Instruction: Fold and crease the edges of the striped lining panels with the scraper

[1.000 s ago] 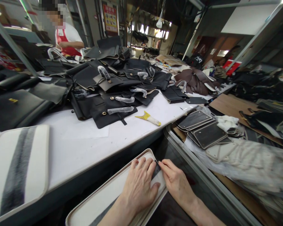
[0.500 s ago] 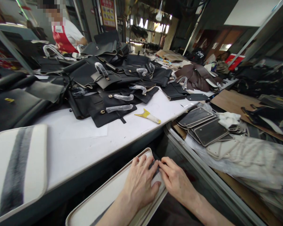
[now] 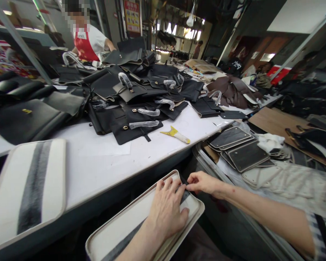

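Observation:
A cream rectangular panel (image 3: 130,228) with rounded corners, a raised rim and a dark grey stripe lies tilted at the bottom centre. My left hand (image 3: 168,204) rests on its far end, palm down, with the fingers spread. Beyond that end, my right hand (image 3: 199,183) is closed in a pinch on a dark strip (image 3: 183,179) at the panel's edge, close to my left fingertips. My fingers cover part of the strip. A similar cream panel (image 3: 53,174) with a grey stripe lies on the white table at the left.
Black leather pieces (image 3: 137,132) with plastic-wrapped handles pile up on the white table (image 3: 97,170). A yellow-and-white tool (image 3: 176,134) lies near its edge. Stacked dark panels (image 3: 248,156) fill the right side. Another person in a red apron (image 3: 85,45) stands at the back left.
My right hand has drawn back slightly to the upper right, its forearm now swung outward, and more of the panel's near right corner shows. My left hand stays on the panel.

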`<action>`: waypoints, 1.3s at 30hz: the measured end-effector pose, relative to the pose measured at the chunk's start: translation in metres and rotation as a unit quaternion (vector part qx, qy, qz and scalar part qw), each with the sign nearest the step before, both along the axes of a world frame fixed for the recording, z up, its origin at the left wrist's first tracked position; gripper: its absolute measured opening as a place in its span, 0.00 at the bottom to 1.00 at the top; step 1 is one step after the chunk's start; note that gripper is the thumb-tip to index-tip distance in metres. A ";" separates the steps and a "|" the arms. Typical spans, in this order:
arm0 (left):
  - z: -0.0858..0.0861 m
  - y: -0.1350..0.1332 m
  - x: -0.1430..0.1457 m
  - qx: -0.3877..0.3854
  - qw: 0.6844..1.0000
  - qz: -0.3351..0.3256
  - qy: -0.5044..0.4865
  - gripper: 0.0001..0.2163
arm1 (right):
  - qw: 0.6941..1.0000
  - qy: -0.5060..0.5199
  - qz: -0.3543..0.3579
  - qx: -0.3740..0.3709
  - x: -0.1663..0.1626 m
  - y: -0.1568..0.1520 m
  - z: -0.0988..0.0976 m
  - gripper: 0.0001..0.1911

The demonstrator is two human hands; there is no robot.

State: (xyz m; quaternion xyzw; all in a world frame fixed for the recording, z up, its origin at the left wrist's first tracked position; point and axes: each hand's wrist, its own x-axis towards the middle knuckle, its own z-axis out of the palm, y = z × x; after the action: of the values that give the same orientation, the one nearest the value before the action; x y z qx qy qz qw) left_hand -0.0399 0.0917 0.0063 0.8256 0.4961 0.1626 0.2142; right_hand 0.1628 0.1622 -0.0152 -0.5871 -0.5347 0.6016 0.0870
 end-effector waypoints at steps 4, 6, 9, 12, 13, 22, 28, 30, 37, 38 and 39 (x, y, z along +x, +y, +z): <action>0.000 0.000 0.002 -0.002 1.000 0.002 -0.008 0.21 | 0.996 -0.016 0.041 -0.081 -0.003 0.020 0.003 0.19; 0.001 0.000 0.004 -0.004 1.000 0.006 -0.008 0.20 | 0.989 -0.033 0.063 -0.131 -0.006 0.032 0.002 0.20; 0.002 0.001 0.008 -0.011 1.000 0.014 -0.011 0.19 | 0.978 -0.059 0.085 -0.179 -0.010 0.045 0.001 0.21; 0.005 0.001 0.009 -0.023 0.999 0.022 -0.025 0.18 | 0.974 -0.078 0.089 -0.194 -0.014 0.048 0.002 0.22; 0.006 0.001 0.008 -0.031 0.999 0.027 -0.035 0.17 | 0.974 -0.082 0.087 -0.194 -0.015 0.047 0.002 0.22; 0.011 -0.049 -0.035 -0.038 0.982 0.173 -0.065 0.16 | 0.984 -0.046 0.046 -0.165 -0.011 0.028 0.005 0.22; -0.006 -0.066 -0.045 0.037 0.978 0.177 0.101 0.13 | 0.989 0.026 0.042 -0.138 -0.004 0.007 0.009 0.21; -0.006 -0.061 -0.040 0.033 0.976 0.184 0.114 0.12 | 0.989 0.042 0.050 -0.129 0.000 0.004 0.009 0.24; -0.005 -0.041 -0.035 0.031 0.974 0.174 0.144 0.07 | 0.992 0.073 0.075 -0.074 -0.031 0.042 -0.019 0.40; -0.005 -0.040 -0.035 0.029 0.974 0.177 0.139 0.08 | 0.992 0.077 0.081 -0.056 -0.043 0.051 -0.021 0.41; -0.006 -0.039 -0.035 0.026 0.974 0.181 0.134 0.08 | 0.992 0.082 0.092 -0.036 -0.055 0.061 -0.020 0.40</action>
State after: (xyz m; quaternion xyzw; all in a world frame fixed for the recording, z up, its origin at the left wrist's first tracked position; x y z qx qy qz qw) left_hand -0.0751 0.0522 0.0000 0.7417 0.6569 0.0994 0.0918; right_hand 0.1078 0.2234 -0.0357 -0.4869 -0.5559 0.6716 0.0534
